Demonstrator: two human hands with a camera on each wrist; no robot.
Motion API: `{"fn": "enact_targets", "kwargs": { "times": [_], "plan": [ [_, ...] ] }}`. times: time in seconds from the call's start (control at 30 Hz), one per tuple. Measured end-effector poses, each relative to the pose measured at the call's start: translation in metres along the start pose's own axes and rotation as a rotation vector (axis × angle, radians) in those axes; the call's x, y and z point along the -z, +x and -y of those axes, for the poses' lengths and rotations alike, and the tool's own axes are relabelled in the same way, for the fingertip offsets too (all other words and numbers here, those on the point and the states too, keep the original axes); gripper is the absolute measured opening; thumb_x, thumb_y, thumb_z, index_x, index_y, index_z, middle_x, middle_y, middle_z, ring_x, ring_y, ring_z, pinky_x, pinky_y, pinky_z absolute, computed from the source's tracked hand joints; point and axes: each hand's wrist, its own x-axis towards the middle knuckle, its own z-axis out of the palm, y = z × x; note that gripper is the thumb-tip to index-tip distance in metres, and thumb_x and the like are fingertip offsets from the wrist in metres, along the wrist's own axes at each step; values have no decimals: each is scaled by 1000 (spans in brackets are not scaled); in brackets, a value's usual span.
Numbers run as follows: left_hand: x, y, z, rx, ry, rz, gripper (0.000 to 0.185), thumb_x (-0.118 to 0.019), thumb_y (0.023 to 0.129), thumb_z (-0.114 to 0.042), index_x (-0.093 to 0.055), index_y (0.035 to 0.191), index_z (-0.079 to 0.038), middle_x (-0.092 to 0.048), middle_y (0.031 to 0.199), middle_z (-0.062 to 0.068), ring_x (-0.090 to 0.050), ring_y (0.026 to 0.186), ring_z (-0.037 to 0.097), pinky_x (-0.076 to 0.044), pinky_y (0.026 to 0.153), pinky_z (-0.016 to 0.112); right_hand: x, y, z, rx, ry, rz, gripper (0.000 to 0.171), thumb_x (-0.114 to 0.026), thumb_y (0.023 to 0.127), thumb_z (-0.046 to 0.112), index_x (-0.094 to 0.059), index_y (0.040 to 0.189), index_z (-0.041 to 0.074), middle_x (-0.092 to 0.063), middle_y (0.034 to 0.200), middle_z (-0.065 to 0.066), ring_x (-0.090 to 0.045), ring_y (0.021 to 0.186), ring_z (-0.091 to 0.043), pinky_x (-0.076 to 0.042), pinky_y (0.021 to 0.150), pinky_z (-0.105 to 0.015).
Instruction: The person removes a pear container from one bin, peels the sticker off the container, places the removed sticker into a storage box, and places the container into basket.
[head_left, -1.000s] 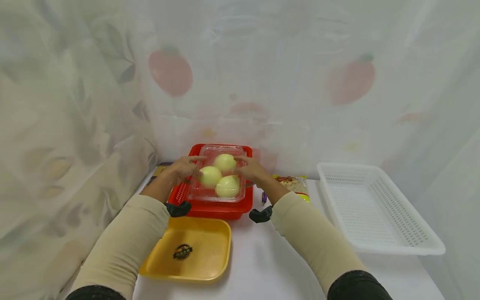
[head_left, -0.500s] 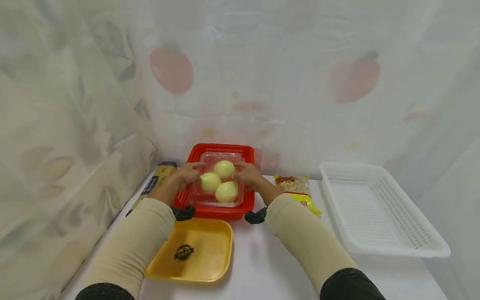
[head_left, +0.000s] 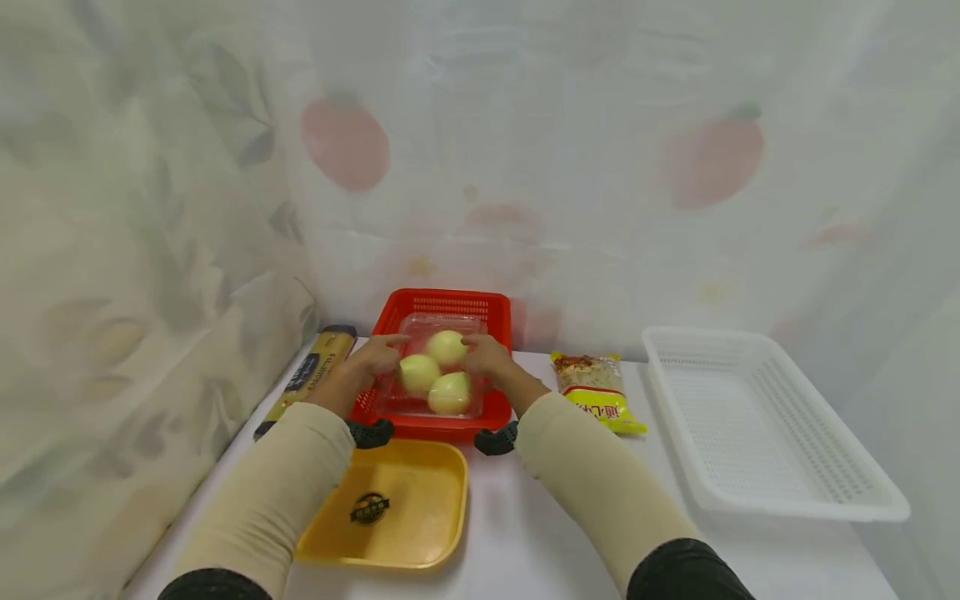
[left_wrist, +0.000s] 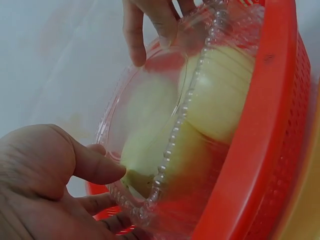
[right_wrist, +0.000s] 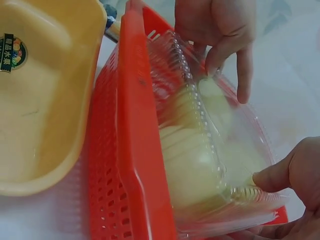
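A clear plastic clamshell box (head_left: 435, 321) holds three pale, round onions (head_left: 450, 393). It is within the red perforated basket (head_left: 435, 432), lying at a slant. My left hand (head_left: 372, 360) grips the box's left side, thumb (left_wrist: 102, 167) on the lid and several fingers under the rim. On the opposite side, my right hand (head_left: 489, 360) holds the box likewise, its thumb (right_wrist: 275, 177) pressing the lid edge and fingers reaching below. The wrist views show the box with its lid down over the onions. Its underside is hidden, so whether it touches the basket floor I cannot tell.
A yellow tray (head_left: 420, 533) with a round label sits in front of the basket. Left of it lies a long gold packet (head_left: 318, 362). A food bag (head_left: 596, 392) with a yellow end lies to the right, then a white perforated basket (head_left: 738, 433). Curtains hang behind and left.
Both hands and the box have moved slightly toward me and lower in the red basket. More of the basket's back wall, the food bag and the gold packet now shows.
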Motion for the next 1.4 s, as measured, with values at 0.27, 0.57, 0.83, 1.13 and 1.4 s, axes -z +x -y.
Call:
{"fn": "enact_targets", "kwargs": {
  "times": [0.27, 0.57, 0.83, 1.13, 1.4],
  "plan": [
    [-12, 4, 2, -38, 84, -26, 59, -39, 91, 1, -38, 149, -9, -41, 138, 22, -45, 92, 31, -46, 61, 34, -6, -1, -3, -25, -56, -34, 60, -75, 83, 18, -54, 139, 15, -59, 118, -10, -53, 98, -28, -56, 67, -42],
    [-16, 8, 14, -67, 159, -33, 60, -36, 86, 5, -40, 146, -2, -41, 140, 23, -44, 77, 27, -34, 47, 27, -14, -3, -7, -12, -173, -26, 69, -80, 78, 34, -54, 139, 14, -54, 134, -14, -55, 96, -28, -55, 68, -36],
    [-17, 3, 16, -63, 171, -44, 62, -39, 84, 5, -39, 146, -2, -41, 139, 23, -43, 103, 35, -34, 51, 30, -18, -4, -7, 0, -181, -49, 54, -71, 86, 20, -56, 138, 15, -59, 127, -11, -53, 97, -28, -54, 54, -34],
    [-12, -5, 14, -46, 170, -20, 65, -46, 84, 6, -38, 148, -4, -36, 144, 26, -40, 112, 36, -47, 75, 39, -18, -6, -8, 23, -251, -44, 52, -66, 87, 16, -55, 138, 15, -61, 123, -10, -54, 101, -28, -55, 70, -38],
    [-8, -10, 8, -1, 160, -3, 64, -61, 90, -9, -36, 149, -6, -39, 144, 23, -39, 124, 39, -37, 100, 56, -11, -11, -5, 65, -273, -44, 56, -66, 85, 17, -54, 138, 11, -63, 116, -10, -54, 96, -27, -52, 80, -37]
  ]
}}
